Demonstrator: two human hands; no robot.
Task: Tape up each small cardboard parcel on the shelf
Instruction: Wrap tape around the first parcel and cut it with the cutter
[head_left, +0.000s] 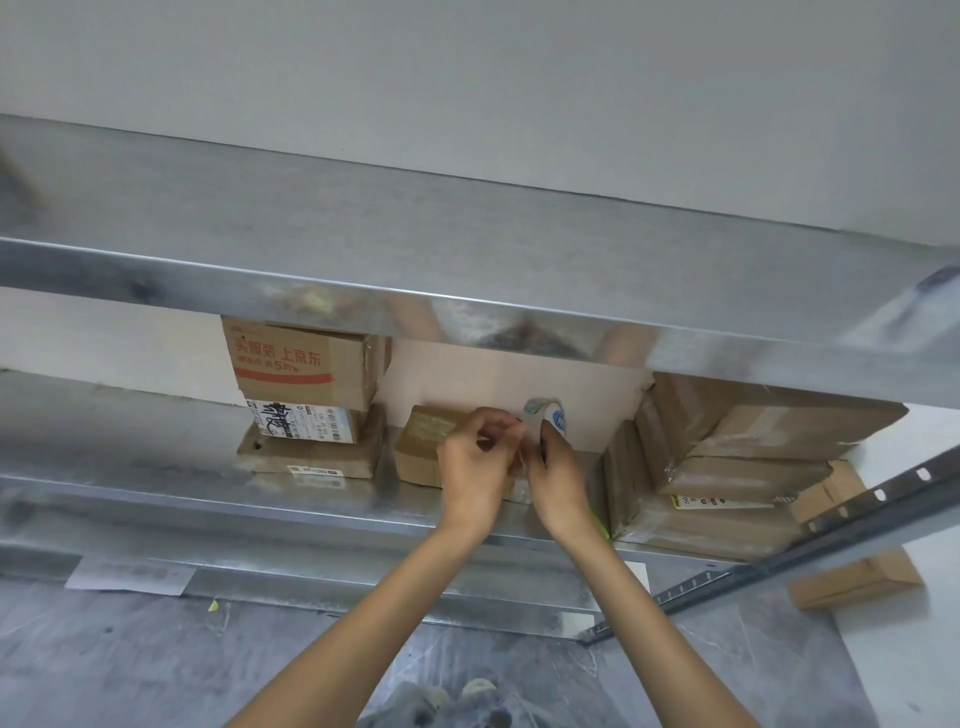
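While both hands (475, 460) (557, 467) hold the tape roll (545, 413), the parcel (421, 447) lies just behind.

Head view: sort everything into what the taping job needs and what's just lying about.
Job: tape roll, gripped by the right hand, left hand pinching at its edge; small parcel behind the hands; parcel stack at left; parcel pile at right.
Lying about: paper sheet on the lower rail; carton beyond the shelf frame; yellow scrap below.
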